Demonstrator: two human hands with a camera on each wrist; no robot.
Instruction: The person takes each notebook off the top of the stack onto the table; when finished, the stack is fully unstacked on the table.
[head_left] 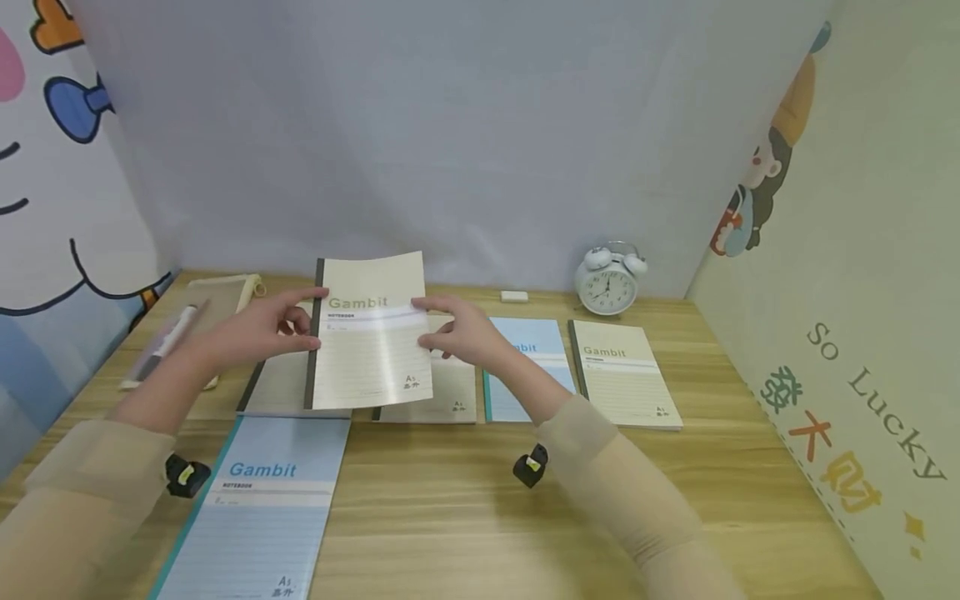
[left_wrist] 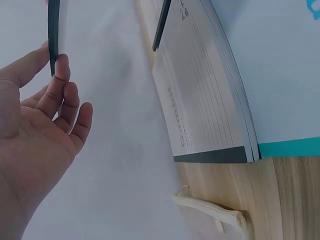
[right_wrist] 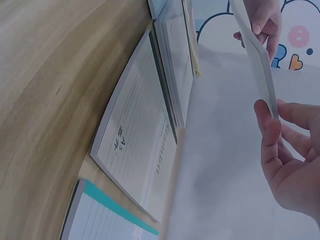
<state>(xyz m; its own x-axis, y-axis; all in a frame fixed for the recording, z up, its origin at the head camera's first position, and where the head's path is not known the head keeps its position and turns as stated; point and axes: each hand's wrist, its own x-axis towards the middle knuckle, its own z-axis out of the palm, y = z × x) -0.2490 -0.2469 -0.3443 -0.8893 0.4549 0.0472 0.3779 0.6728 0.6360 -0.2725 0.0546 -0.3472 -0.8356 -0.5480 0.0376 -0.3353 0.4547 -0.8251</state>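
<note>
A cream Gambit notebook [head_left: 371, 358] with a dark spine is held up above the table, its cover facing me. My left hand [head_left: 258, 329] pinches its spine edge between thumb and fingers. On the opposite edge, my right hand [head_left: 468, 333] pinches the pages and cover. The right wrist view shows the notebook [right_wrist: 260, 65] slightly bent between both hands. Under it lie a cream pile [left_wrist: 200, 95] at the left and another cream notebook [head_left: 450, 387], both partly covered in the head view. A blue notebook [head_left: 262, 508] lies in front of the pile.
Right of these lie a blue notebook [head_left: 525, 392], partly behind my right arm, and a cream one [head_left: 628, 375]. A white alarm clock [head_left: 607, 287] and an eraser [head_left: 513, 297] stand near the back curtain. A pouch with a marker [head_left: 172, 333] lies far left.
</note>
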